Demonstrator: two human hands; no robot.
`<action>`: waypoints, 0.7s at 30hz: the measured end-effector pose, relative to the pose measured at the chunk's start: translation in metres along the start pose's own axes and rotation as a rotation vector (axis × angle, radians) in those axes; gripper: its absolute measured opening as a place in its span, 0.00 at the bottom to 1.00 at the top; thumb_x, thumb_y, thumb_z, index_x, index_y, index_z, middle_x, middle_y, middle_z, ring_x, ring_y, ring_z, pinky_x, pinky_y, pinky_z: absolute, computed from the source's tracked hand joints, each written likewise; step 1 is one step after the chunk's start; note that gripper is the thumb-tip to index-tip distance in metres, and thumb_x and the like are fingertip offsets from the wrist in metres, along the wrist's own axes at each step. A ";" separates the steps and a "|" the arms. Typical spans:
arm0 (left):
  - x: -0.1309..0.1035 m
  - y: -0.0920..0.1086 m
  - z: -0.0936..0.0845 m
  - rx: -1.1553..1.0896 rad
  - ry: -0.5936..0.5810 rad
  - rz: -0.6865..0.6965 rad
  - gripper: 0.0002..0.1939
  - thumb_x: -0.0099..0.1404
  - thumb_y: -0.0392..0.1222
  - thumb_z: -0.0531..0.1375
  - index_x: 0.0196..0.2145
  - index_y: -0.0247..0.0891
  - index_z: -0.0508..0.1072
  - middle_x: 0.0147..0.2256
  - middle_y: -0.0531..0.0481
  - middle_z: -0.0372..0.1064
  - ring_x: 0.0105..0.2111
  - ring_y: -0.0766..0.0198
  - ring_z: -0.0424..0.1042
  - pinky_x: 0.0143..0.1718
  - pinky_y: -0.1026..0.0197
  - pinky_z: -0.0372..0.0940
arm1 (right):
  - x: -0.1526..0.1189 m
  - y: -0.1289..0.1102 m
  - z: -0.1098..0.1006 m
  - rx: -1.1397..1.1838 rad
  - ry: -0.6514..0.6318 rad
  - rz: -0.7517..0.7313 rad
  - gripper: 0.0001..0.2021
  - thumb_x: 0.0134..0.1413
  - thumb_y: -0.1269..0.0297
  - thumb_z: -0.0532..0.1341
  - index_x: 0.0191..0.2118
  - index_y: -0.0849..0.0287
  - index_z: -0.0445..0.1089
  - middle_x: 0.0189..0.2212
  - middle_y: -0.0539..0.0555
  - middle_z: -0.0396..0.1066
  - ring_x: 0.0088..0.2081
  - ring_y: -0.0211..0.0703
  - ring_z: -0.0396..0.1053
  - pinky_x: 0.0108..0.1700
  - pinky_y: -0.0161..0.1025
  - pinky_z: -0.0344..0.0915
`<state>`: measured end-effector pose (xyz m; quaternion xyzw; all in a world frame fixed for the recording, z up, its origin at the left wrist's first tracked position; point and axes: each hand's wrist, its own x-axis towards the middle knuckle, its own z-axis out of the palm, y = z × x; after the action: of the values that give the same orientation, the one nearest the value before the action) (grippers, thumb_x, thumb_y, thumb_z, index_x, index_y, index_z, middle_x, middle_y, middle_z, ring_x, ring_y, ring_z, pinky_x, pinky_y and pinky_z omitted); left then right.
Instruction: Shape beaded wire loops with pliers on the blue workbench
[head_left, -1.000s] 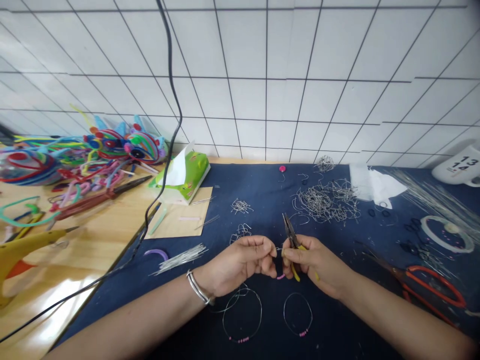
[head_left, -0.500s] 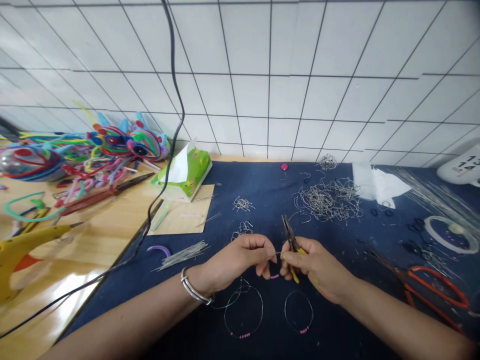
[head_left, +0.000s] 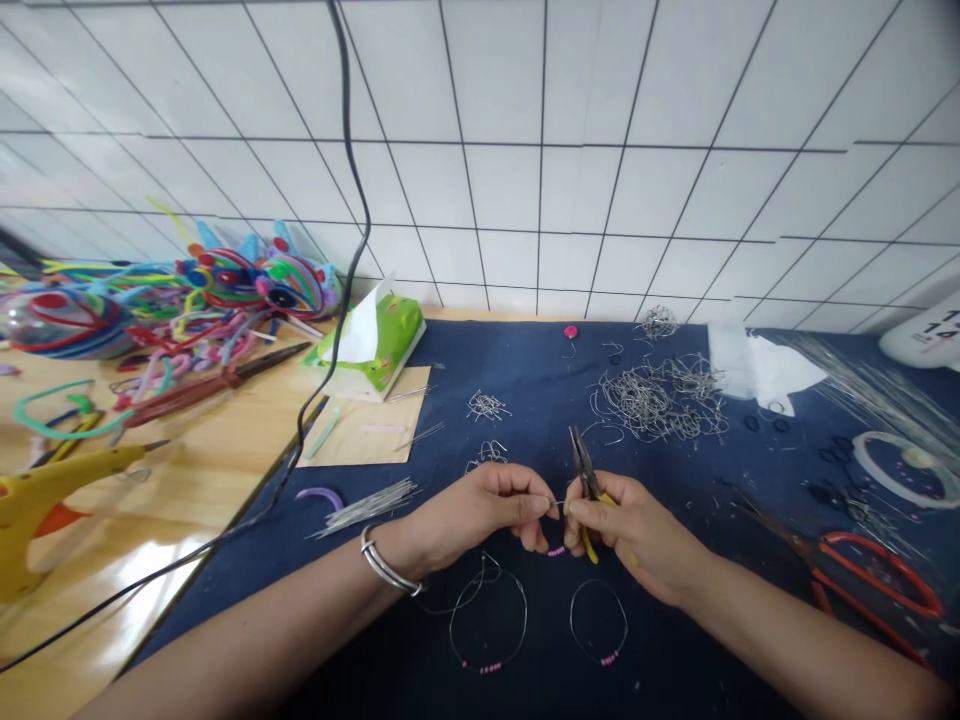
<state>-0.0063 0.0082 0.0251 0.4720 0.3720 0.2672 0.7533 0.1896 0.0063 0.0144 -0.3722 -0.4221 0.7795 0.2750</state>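
Craft workshop: pliers (head_left: 586, 475), glue gun (head_left: 67, 488)

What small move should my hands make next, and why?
Perhaps give the wire a small twist: the left hand and right hand pinch it close together, while the pliers in the right hand point away from it.

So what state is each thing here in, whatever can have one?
Left grip: pinching wire
Right grip: closed on pliers and wire
Pliers: held, tips pointing away
Wire: pinched by both grips
Tissue pack: open, tissue sticking out
Scissors: lying, handles apart
Glue gun: lying on its side
Wire pile: tangled
Straight wires: loosely bundled
Small loop: beaded
Large loop: beaded
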 end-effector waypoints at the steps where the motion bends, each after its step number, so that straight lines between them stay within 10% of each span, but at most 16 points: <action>1: 0.000 0.000 0.000 -0.001 -0.002 0.007 0.07 0.60 0.40 0.57 0.33 0.32 0.71 0.21 0.53 0.67 0.24 0.69 0.68 0.30 0.65 0.59 | 0.000 -0.001 0.000 -0.022 -0.008 -0.004 0.07 0.51 0.61 0.59 0.32 0.60 0.63 0.23 0.49 0.66 0.26 0.36 0.65 0.32 0.36 0.59; 13: -0.004 0.005 0.001 -0.185 0.098 0.119 0.08 0.62 0.41 0.56 0.31 0.33 0.69 0.20 0.52 0.65 0.25 0.68 0.67 0.27 0.66 0.57 | 0.008 -0.008 -0.023 -1.220 0.221 -0.563 0.04 0.55 0.66 0.53 0.34 0.58 0.64 0.30 0.54 0.63 0.33 0.42 0.61 0.37 0.40 0.59; 21: -0.005 0.004 0.002 -0.139 0.164 0.215 0.09 0.64 0.41 0.53 0.31 0.33 0.68 0.21 0.52 0.66 0.24 0.68 0.67 0.29 0.64 0.58 | 0.010 -0.003 -0.025 -1.421 0.244 -0.630 0.06 0.53 0.72 0.52 0.37 0.59 0.63 0.33 0.57 0.62 0.36 0.45 0.61 0.39 0.44 0.60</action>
<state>-0.0073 0.0051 0.0306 0.4326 0.3600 0.4091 0.7183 0.2040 0.0266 0.0041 -0.4048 -0.8719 0.1618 0.2233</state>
